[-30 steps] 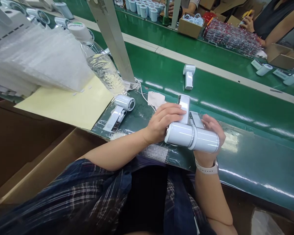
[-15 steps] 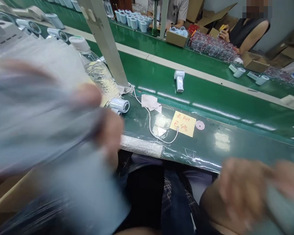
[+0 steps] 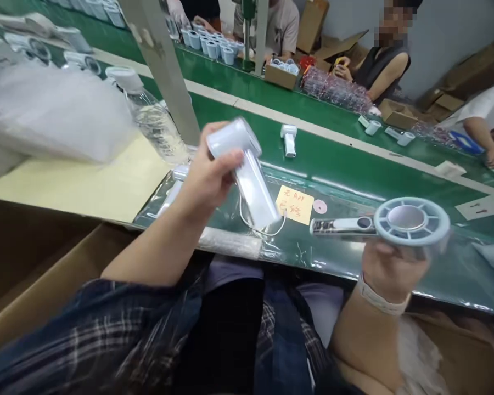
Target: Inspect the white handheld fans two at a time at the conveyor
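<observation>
My left hand (image 3: 214, 175) is closed around a pale blue handheld fan (image 3: 255, 186) above the bench, its thumb at the joint of head and handle. The handle of this fan slants down to the right. On the right, my right hand (image 3: 393, 269) grips a second handheld fan (image 3: 411, 219) from below. Its round spoked grille faces up and its handle points left; the fingers are partly hidden under it. Between the hands lie a yellow note (image 3: 295, 204) with red writing and a white cable (image 3: 267, 233).
A white plastic bag (image 3: 66, 109) and a yellow sheet (image 3: 78, 184) lie left, beside a clear bottle (image 3: 152, 120). A metal post (image 3: 158, 66) rises there. Another fan (image 3: 288, 140) rests on the green belt (image 3: 333, 156). Across it, co-workers sit among boxes and parts.
My left hand has moved right, away from the white bag, and its fan now shows clearly over the bench. My right hand has risen with its fan, grille now upward.
</observation>
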`<control>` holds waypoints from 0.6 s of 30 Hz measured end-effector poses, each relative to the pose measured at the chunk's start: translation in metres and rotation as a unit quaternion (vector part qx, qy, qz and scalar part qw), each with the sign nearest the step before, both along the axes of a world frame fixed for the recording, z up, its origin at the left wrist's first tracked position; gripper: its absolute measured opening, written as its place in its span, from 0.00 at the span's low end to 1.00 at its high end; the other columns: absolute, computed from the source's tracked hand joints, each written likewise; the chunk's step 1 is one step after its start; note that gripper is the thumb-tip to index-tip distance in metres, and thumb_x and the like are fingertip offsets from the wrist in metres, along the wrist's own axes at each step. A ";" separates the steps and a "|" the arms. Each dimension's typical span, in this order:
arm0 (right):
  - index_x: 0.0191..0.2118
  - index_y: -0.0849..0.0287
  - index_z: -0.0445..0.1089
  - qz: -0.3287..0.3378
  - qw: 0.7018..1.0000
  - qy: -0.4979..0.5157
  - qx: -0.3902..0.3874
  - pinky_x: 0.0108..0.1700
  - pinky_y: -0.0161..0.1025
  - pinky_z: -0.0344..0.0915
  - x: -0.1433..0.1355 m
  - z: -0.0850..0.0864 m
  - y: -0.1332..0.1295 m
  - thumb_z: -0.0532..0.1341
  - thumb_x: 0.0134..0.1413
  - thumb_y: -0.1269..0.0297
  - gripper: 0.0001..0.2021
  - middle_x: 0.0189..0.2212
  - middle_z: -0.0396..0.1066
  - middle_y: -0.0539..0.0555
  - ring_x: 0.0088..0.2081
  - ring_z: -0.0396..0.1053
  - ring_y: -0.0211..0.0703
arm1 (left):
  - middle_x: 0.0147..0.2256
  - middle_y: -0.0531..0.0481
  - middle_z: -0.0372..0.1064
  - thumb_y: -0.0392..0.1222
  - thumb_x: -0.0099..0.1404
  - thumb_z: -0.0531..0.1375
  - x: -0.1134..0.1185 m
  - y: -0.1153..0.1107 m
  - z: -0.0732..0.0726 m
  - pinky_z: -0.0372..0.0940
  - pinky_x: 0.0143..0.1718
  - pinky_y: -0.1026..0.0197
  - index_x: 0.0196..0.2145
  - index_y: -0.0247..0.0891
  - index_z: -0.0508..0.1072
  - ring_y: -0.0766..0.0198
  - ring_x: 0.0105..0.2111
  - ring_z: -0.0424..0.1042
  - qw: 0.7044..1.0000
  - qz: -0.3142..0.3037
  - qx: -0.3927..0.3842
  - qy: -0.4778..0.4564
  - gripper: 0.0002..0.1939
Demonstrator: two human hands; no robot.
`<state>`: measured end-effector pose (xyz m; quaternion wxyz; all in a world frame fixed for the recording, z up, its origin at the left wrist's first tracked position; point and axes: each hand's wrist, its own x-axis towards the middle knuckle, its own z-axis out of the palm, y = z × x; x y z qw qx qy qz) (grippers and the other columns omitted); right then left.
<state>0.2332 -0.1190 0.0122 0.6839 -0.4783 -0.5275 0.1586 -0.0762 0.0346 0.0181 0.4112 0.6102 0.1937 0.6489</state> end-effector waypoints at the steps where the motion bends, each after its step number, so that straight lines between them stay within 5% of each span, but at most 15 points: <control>1: 0.62 0.39 0.66 0.006 1.000 0.024 0.004 0.58 0.68 0.72 -0.002 -0.004 0.007 0.77 0.40 0.38 0.42 0.46 0.74 0.52 0.45 0.76 0.55 | 0.42 0.51 0.73 0.57 0.59 0.72 0.006 -0.004 0.003 0.72 0.33 0.62 0.51 0.46 0.68 0.64 0.36 0.76 0.998 -0.041 -0.029 0.042 0.29; 4: 0.66 0.36 0.59 0.059 0.990 0.098 -0.082 0.48 0.59 0.78 -0.006 -0.026 0.026 0.74 0.47 0.39 0.42 0.51 0.73 0.52 0.40 0.76 0.48 | 0.45 0.47 0.74 0.51 0.54 0.76 0.038 -0.015 0.003 0.73 0.34 0.61 0.53 0.43 0.67 0.60 0.38 0.78 0.965 -0.149 -0.122 0.179 0.34; 6: 0.62 0.43 0.62 0.060 0.970 0.173 -0.162 0.42 0.53 0.78 -0.005 -0.046 0.033 0.68 0.53 0.36 0.35 0.47 0.75 0.54 0.36 0.75 0.45 | 0.42 0.46 0.74 0.48 0.54 0.75 0.067 -0.015 -0.008 0.73 0.30 0.61 0.52 0.41 0.67 0.59 0.36 0.77 0.926 -0.204 -0.194 0.251 0.32; 10: 0.51 0.51 0.66 0.075 0.923 0.274 -0.260 0.33 0.45 0.75 -0.001 -0.076 0.033 0.74 0.43 0.37 0.35 0.34 0.77 0.50 0.30 0.73 0.43 | 0.35 0.49 0.72 0.43 0.60 0.72 0.114 -0.004 -0.044 0.69 0.22 0.61 0.52 0.38 0.64 0.64 0.25 0.74 0.873 -0.168 -0.325 0.322 0.27; 12: 0.49 0.50 0.65 0.061 0.924 0.268 -0.266 0.30 0.40 0.72 0.002 -0.083 0.029 0.81 0.33 0.47 0.38 0.36 0.78 0.49 0.30 0.73 0.41 | 0.36 0.49 0.72 0.41 0.62 0.71 0.123 -0.002 -0.058 0.71 0.23 0.59 0.53 0.37 0.63 0.64 0.23 0.75 0.858 -0.186 -0.351 0.325 0.28; 15: 0.49 0.52 0.65 0.013 0.926 0.219 -0.308 0.29 0.38 0.71 0.006 -0.083 0.029 0.81 0.31 0.54 0.38 0.40 0.77 0.50 0.30 0.73 0.39 | 0.40 0.47 0.73 0.36 0.62 0.71 0.121 -0.002 -0.070 0.74 0.28 0.58 0.57 0.37 0.63 0.64 0.24 0.77 0.858 -0.229 -0.356 0.291 0.30; 18: 0.54 0.54 0.68 -0.014 0.934 0.074 -0.349 0.42 0.48 0.76 0.012 -0.076 0.037 0.79 0.34 0.53 0.38 0.48 0.77 0.56 0.40 0.76 0.48 | 0.47 0.41 0.75 0.32 0.61 0.70 0.114 -0.003 -0.072 0.76 0.32 0.58 0.63 0.38 0.60 0.65 0.28 0.79 0.873 -0.262 -0.330 0.246 0.36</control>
